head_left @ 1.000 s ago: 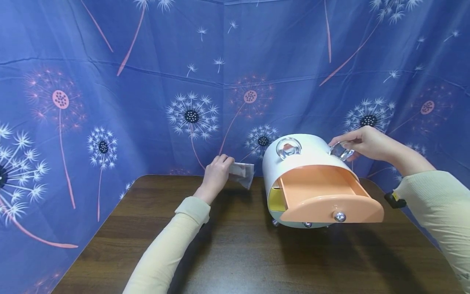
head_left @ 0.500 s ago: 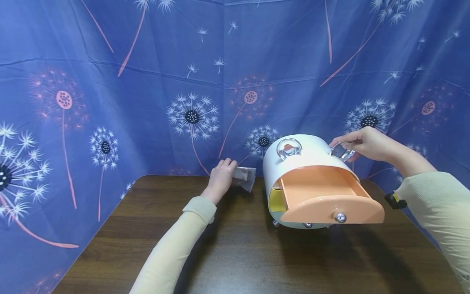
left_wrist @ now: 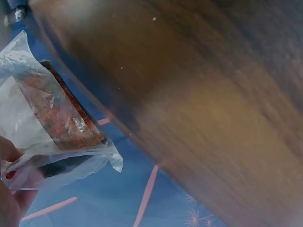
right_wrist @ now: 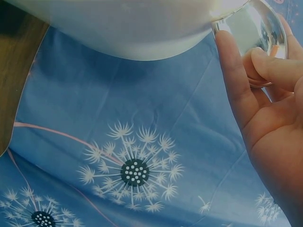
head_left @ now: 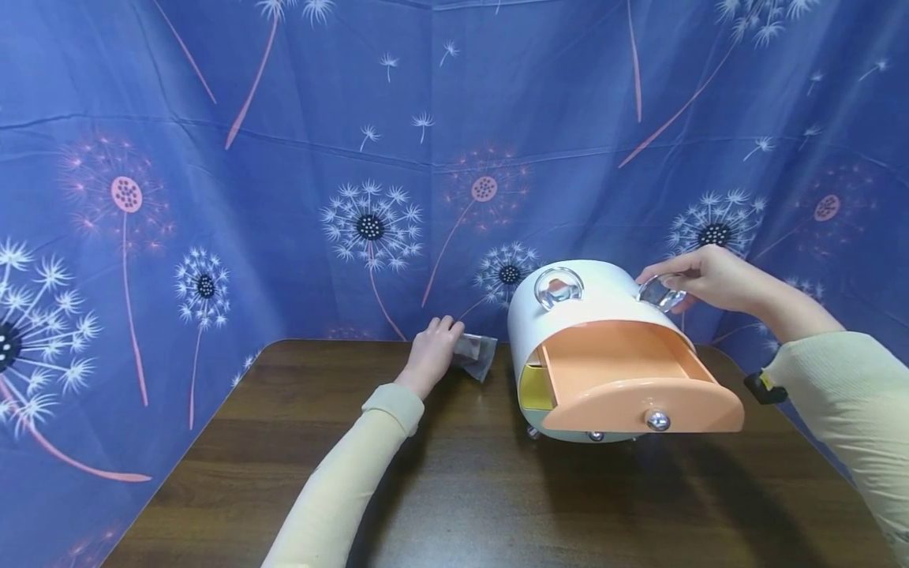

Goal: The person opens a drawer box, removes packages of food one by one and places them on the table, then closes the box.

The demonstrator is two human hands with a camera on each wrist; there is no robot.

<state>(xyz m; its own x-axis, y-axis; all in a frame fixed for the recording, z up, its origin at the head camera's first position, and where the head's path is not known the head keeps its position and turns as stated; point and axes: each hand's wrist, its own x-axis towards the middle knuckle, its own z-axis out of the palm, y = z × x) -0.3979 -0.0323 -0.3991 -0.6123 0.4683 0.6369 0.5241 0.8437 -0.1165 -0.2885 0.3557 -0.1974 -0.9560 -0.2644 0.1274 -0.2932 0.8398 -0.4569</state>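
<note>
In the head view my left hand pinches a small clear plastic bag low over the back of the table. The left wrist view shows a reddish-brown, dark-edged block and a white panel inside the bag. To the right stands a white rounded cabinet with its upper orange drawer pulled out and nothing visible in it. My right hand grips the shiny chrome ear-like disc at the cabinet's top right, thumb and fingers around it.
A matching chrome disc sits at the cabinet's top left. Beneath the orange drawer show a yellow compartment and a pale green lower front with a small knob. The brown wooden table ends at a blue dandelion-print cloth.
My left hand has moved a little to the right and lower with the bag, closer to the cabinet. My right hand, the cabinet and the drawer stay as they were.
</note>
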